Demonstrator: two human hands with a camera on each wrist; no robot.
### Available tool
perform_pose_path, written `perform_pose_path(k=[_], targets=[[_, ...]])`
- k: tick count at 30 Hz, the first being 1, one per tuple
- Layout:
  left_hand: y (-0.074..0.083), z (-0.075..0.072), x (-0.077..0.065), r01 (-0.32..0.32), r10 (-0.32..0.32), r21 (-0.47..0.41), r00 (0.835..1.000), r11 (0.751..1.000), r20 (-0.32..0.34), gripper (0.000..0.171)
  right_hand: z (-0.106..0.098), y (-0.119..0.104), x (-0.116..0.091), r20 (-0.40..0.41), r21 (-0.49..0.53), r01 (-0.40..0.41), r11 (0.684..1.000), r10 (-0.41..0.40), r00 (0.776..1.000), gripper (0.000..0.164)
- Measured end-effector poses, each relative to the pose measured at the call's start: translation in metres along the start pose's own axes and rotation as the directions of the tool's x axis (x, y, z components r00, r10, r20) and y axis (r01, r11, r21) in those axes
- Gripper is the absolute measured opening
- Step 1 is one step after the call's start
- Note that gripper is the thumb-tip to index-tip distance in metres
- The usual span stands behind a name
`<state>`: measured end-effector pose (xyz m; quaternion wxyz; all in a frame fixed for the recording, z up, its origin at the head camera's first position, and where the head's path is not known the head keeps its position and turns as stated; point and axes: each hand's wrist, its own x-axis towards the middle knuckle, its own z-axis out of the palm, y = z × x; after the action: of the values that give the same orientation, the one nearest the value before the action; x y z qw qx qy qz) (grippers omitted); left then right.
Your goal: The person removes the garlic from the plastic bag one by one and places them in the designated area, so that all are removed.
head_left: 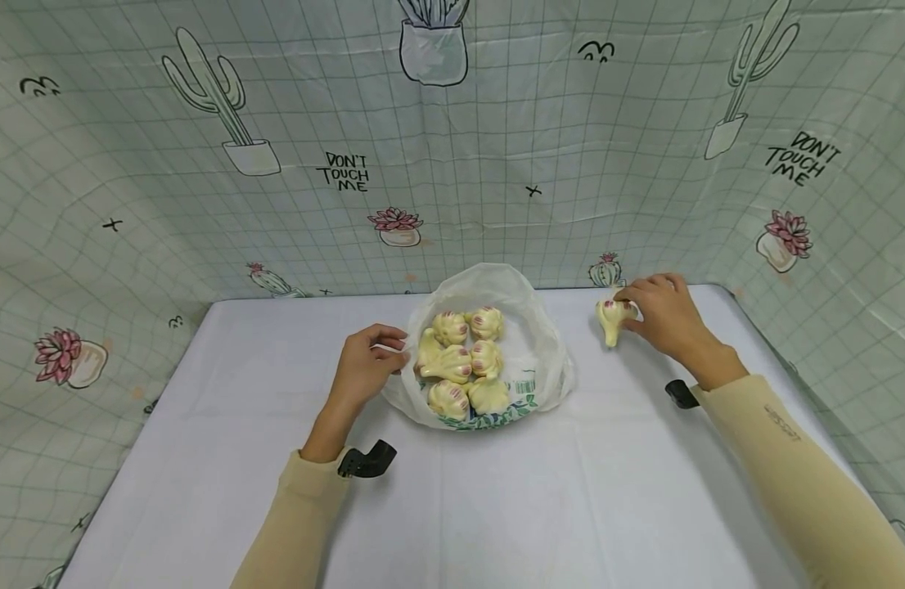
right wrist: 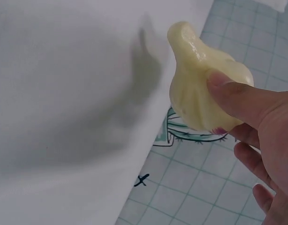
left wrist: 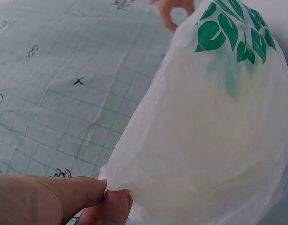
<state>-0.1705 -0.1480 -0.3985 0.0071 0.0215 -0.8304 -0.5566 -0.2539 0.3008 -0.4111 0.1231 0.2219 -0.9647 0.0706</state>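
A white plastic bag with green leaf print lies open in the middle of the table, several pale yellow garlic bulbs with pinkish ends inside it. My left hand pinches the bag's left rim between thumb and fingers; the left wrist view shows the thin plastic caught at the fingertips. Off to the right of the bag, my right hand holds one garlic bulb between thumb and fingers, its stem pointing away from the palm. The bulb's shadow falls on the table in the right wrist view.
A white cloth covers the table. Behind it and at both sides hangs a grid-patterned curtain printed with cacti, close to the table's back edge. Black wrist cameras sit on both forearms.
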Motion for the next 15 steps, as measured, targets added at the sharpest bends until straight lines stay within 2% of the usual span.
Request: perform_pose_path(k=[15], targets=[[0.001,0.001,0.000,0.000,0.000,0.005,1.000,1.000,0.003,0.026,0.013,0.008,0.015,0.081,-0.012,-0.005,1.000,0.006,0.997,0.041]])
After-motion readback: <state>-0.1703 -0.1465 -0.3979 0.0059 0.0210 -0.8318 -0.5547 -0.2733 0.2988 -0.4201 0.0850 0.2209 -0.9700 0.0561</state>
